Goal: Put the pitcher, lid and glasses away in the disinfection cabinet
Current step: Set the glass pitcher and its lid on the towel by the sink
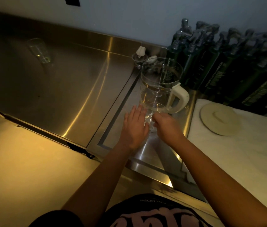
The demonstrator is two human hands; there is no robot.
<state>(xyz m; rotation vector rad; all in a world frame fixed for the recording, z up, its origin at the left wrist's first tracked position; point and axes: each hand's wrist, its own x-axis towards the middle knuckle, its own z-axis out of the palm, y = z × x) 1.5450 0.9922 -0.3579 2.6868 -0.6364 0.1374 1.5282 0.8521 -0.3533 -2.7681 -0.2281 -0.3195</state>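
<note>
- Our left hand lies flat, fingers straight and together, against the left side of the small clear drinking glass. Our right hand has its fingers curled in on the glass's right side and seems to hold it, though blur and transparency hide the exact grip.
- The glass stands on the brushed stainless-steel counter, just in front of the tall clear glass pitcher with a cream plastic handle, close to its base.
- We judge the step to be picking up this glass. It calls for a full wrap of the right fingers low on the wall, and a straight lift before turning away, so the rim does not knock the pitcher.
- Smooth glass is slick, and slicker if wet. We would keep the flat left palm as a guard until the grip is sure.
- The round flat cream lid rests on a soft white towel to the right, well apart from the hands.
- A second clear tumbler stands far left on the steel, faint in the dim light.
- Dark green pump bottles line the wall behind the pitcher.
- We cannot tell where the disinfection cabinet is.
</note>
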